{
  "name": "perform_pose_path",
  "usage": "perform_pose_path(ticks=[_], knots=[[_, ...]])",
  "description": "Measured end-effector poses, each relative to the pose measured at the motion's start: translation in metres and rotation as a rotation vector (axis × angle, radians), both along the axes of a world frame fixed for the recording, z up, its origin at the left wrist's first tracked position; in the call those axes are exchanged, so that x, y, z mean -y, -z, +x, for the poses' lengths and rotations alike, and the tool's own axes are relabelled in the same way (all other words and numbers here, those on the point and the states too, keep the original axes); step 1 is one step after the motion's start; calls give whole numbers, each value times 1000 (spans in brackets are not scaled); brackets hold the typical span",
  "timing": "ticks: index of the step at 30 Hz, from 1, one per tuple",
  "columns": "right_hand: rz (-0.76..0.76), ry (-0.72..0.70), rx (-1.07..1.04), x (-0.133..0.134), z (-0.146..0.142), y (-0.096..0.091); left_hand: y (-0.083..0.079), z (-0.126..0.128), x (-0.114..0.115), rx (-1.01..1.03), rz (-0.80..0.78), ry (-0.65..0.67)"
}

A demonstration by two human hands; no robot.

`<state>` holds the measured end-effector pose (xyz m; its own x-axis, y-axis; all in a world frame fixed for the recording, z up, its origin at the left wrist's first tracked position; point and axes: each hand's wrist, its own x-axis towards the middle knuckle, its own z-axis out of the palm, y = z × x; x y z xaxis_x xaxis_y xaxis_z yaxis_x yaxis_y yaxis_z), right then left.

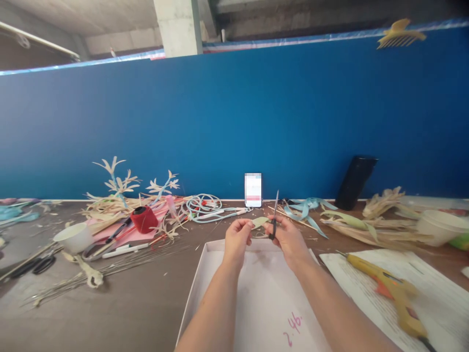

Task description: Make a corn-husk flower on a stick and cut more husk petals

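Observation:
My left hand [239, 235] is closed in a pinch on one end of a pale green strip of husk or leaf [261, 222]. My right hand [287, 236] is wrapped round dark-handled scissors [274, 226], whose thin blade points upward. The strip stretches between the two hands, and its right end meets the right fingers; whether they grip it too I cannot tell. Both hands hover over the far edge of a shallow white box lid [256, 288] with pink handwriting inside.
On the right a yellow glue gun [394, 288] lies on printed paper [337, 266], near dried husks [366, 230] and a white bowl [441, 226]. A phone [253, 190] leans at the back. Leftward are red thread [144, 220], a white cup [75, 238], wires and black scissors [38, 264].

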<state>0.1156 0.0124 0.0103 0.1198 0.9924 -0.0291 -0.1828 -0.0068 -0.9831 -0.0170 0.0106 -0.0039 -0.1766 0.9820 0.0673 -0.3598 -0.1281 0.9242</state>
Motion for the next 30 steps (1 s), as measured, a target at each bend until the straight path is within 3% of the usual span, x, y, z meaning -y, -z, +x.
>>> perform_pose_path(ticks=[5, 17, 30], knots=[[8, -42, -47, 7, -8, 6, 0, 0, -1, 34, -6, -24], [10, 107, -249, 10, -11, 11, 1, 4, 4, -4, -42, 128], [41, 8, -147, 16, -19, 14, 1, 5, 3, 63, -38, 128]])
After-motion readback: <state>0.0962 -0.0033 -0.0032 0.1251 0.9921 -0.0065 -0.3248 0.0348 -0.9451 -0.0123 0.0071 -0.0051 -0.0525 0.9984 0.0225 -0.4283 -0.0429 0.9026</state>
